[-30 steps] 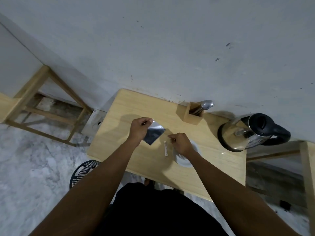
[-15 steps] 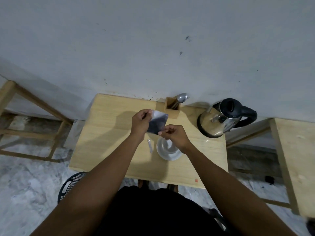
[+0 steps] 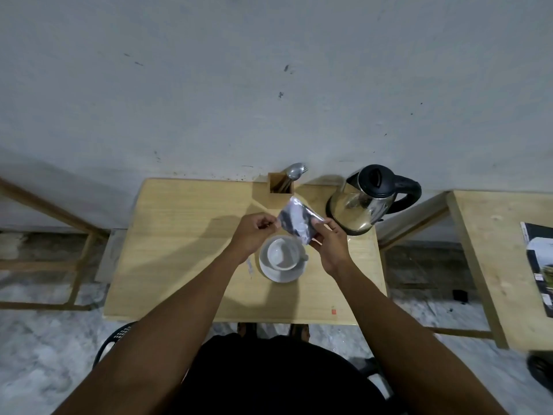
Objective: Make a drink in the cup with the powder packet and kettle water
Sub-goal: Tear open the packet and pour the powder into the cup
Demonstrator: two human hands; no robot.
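Note:
A silver powder packet [image 3: 297, 221] is held above the far rim of a white cup [image 3: 281, 253] that stands on a white saucer [image 3: 282, 272]. My left hand [image 3: 254, 232] pinches the packet's left edge. My right hand [image 3: 330, 239] grips its right lower corner. The cup looks empty. A steel kettle [image 3: 363, 205] with a black lid and handle stands at the table's far right, just right of my right hand. A small torn strip [image 3: 249, 266] lies on the table left of the saucer.
A wooden holder [image 3: 280, 187] with a spoon [image 3: 294, 170] stands at the back edge of the wooden table [image 3: 179, 250], against the wall. A second table [image 3: 502, 259] with a magazine [image 3: 538, 265] is on the right. A black basket [image 3: 115, 339] sits on the floor at lower left.
The packet has moved right and now hangs over the cup, with my right hand also taking hold of it. The camera view has shifted so the table sits centred.

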